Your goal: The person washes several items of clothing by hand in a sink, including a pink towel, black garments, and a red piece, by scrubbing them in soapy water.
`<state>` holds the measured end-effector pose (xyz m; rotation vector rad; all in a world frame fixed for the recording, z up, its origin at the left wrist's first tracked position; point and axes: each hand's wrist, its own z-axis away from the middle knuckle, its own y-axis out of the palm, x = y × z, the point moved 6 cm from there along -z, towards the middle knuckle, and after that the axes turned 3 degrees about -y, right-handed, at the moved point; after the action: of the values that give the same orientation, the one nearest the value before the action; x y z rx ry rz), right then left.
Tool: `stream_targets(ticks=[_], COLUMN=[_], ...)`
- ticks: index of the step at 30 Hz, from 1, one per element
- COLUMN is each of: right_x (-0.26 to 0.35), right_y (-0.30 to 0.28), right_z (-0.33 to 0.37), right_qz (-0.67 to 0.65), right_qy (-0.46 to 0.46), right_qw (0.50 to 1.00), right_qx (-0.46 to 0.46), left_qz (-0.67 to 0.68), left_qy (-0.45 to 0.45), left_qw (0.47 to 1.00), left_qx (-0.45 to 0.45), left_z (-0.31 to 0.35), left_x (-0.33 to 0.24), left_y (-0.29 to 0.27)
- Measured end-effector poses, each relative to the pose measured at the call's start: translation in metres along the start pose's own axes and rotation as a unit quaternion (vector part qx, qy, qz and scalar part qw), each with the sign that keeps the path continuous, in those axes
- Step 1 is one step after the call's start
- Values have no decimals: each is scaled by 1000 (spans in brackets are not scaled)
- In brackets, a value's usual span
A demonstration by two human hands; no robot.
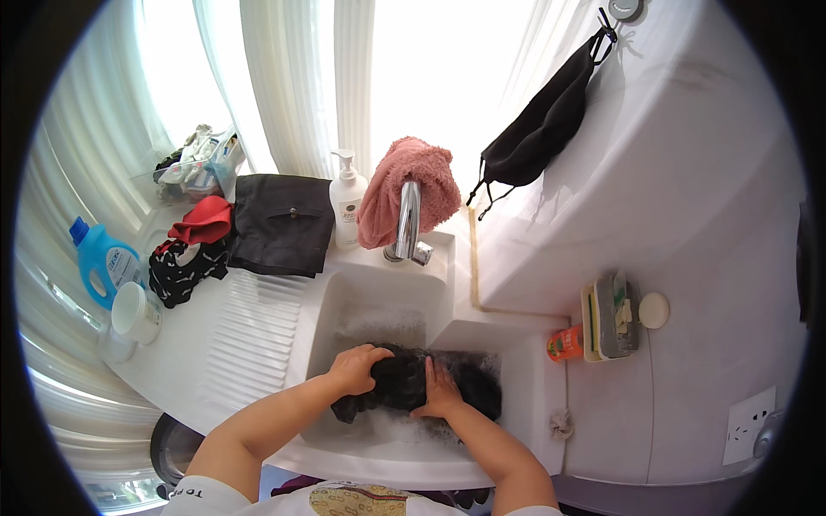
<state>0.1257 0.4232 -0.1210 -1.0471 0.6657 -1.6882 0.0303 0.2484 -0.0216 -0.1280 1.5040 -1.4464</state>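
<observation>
Your left hand [357, 368] grips the wet black garment [413, 383] in the sink [379, 292]; right hand [440, 391] presses flat on it, fingers open.

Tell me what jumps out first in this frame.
Dead centre, both hands knead a dark wet garment in the sudsy white sink: the left hand bunches its left end, the right hand presses flat on its middle. Just above, a pink towel is draped over the chrome tap. A black cloth mask hangs from a wall hook at upper right, and a blue detergent bottle stands on the counter at far left.
</observation>
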Motion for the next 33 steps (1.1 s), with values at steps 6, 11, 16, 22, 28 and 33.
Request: stream_targets(ticks=[6, 11, 16, 22, 28, 33], right_x=[4, -7, 95, 198, 263, 280], right_y=[-21, -41, -139, -168, -120, -88], right_z=[-6, -20, 40, 44, 34, 32], right_qz=[-131, -410, -493, -415, -187, -204], right_qy=[-56, -119, -125, -333, -339, -302], right_qw=[958, 815, 813, 777, 893, 891], right_qx=[-250, -391, -284, -336, -231, -272], left_qz=[93, 272, 468, 567, 568, 211], left_qy=[194, 212, 146, 152, 122, -6], left_qw=[970, 915, 803, 720, 766, 926], left_qx=[-116, -209, -339, -371, -276, -312], left_z=[33, 53, 72, 108, 155, 185], left_x=[-74, -82, -15, 45, 123, 137], left_y=[-83, -128, -145, -138, -148, -162])
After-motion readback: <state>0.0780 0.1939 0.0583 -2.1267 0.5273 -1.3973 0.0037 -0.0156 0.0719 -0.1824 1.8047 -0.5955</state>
